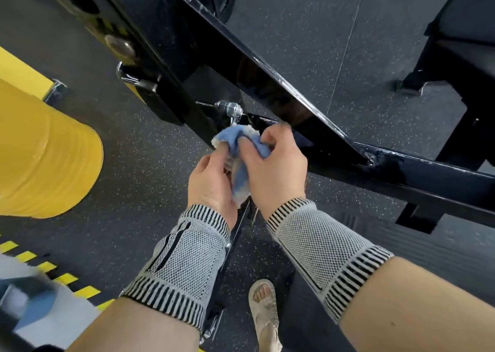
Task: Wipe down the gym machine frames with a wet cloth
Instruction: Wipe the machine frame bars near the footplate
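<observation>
A crumpled blue cloth (239, 148) with pale edges is bunched between both hands at the middle of the view. My left hand (210, 181) grips its lower part from the left. My right hand (278, 168) curls round its upper part from the right, thumb across the fabric. The cloth sits just below a silver bolt (229, 108) on the glossy black machine frame (267, 84), whose diagonal bar runs from top centre down to a weld at the right. Both wrists wear grey knit sleeves.
A lower black frame bar (434, 175) runs right from the weld. A yellow padded roller (45, 159) lies at the left. Yellow-black hazard stripes (53, 274) mark the floor at lower left. My sandalled foot (263, 309) stands on speckled rubber flooring (308, 30).
</observation>
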`<action>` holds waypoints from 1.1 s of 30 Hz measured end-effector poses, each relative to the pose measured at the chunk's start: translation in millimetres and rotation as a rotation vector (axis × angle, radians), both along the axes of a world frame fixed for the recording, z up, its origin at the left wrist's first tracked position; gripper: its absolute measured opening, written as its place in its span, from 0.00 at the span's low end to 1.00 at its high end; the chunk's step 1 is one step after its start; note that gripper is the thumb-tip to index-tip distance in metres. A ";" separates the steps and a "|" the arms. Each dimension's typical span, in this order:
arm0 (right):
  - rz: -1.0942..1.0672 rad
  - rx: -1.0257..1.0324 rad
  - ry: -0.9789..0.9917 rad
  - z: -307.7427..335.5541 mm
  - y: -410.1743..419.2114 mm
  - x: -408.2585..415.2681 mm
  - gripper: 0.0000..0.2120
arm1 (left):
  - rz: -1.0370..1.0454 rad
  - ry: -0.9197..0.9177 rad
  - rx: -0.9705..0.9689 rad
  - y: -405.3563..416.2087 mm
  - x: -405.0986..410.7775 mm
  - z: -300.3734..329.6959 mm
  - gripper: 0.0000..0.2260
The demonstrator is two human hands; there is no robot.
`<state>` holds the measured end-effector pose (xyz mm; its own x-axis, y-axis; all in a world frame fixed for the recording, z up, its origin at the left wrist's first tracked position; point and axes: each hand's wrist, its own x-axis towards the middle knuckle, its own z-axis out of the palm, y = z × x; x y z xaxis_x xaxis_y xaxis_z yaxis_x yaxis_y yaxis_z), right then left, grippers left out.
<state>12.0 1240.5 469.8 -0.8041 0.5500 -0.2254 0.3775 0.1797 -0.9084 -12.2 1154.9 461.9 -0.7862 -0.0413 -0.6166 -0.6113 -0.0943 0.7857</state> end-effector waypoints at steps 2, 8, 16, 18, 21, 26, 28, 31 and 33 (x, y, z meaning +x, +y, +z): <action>-0.047 -0.066 0.026 2.9 -5.5 -7.4 0.09 | 0.012 0.072 -0.182 2.3 -4.0 -5.4 0.08; 0.452 0.841 -0.092 -24.0 -7.6 -16.1 0.21 | 0.021 -0.010 -0.065 1.8 -8.0 0.5 0.09; 0.458 0.918 0.003 -32.9 3.6 -23.8 0.18 | 0.052 -0.079 -0.103 1.1 -10.6 2.1 0.11; 0.442 0.959 0.136 -38.4 9.8 -16.2 0.12 | 0.046 -0.091 -0.062 1.5 -7.7 1.4 0.10; 0.454 0.924 -0.024 -31.4 6.0 -24.1 0.16 | 0.015 -0.096 0.002 4.1 -7.3 0.6 0.11; 0.382 0.852 0.159 -34.0 7.6 -23.3 0.05 | 0.015 -0.116 0.062 6.4 -9.6 -0.5 0.12; 0.439 0.845 0.212 -35.3 16.2 -19.2 0.02 | 0.021 -0.129 0.059 7.3 -8.7 -1.3 0.09; 0.421 0.700 -0.005 -21.8 16.9 -34.0 0.10 | 0.023 -0.123 0.071 7.9 -11.0 0.1 0.10; 0.420 0.703 -0.042 -15.2 16.1 -39.6 0.12 | 0.036 -0.116 0.068 6.8 -12.6 0.2 0.12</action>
